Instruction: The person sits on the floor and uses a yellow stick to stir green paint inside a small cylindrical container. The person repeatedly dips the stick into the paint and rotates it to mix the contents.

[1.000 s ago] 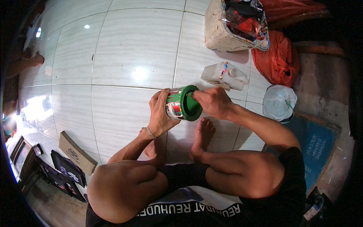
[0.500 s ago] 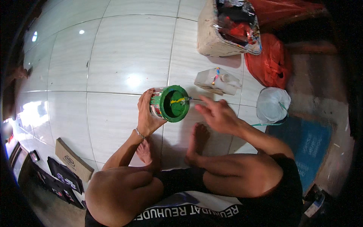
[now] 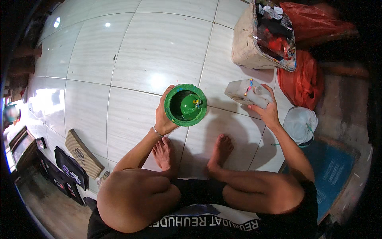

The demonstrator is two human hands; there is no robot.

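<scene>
My left hand [image 3: 164, 117] is wrapped round the side of a tub of green paint [image 3: 170, 92], and its wide mouth faces up toward me. Wet green paint [image 3: 190, 105] shows inside. Against the inner right wall is a small patch or object in yellow and blue [image 3: 197, 104], too small to make out. To the right, my right hand [image 3: 268, 111] grips the end of a translucent plastic jerrycan [image 3: 238, 91], near its cap. A short multicoloured strip lies across the jerrycan's top. The fingers on its far side are partly hidden.
A paint-stained bin [image 3: 244, 44] full of rubbish stands at the far right, beside red plastic bags [image 3: 302, 79]. Nearer are a tied white bag [image 3: 300, 124] and a blue mat [image 3: 332, 179]. A ribbed beige board [image 3: 83, 153] and black bags [image 3: 71, 167] lie left. My bare feet rest on white tiles.
My right hand has left the tub's rim and moved right onto the jerrycan. My left hand keeps the tub, now with its mouth turned more toward me. The whole view has shifted.
</scene>
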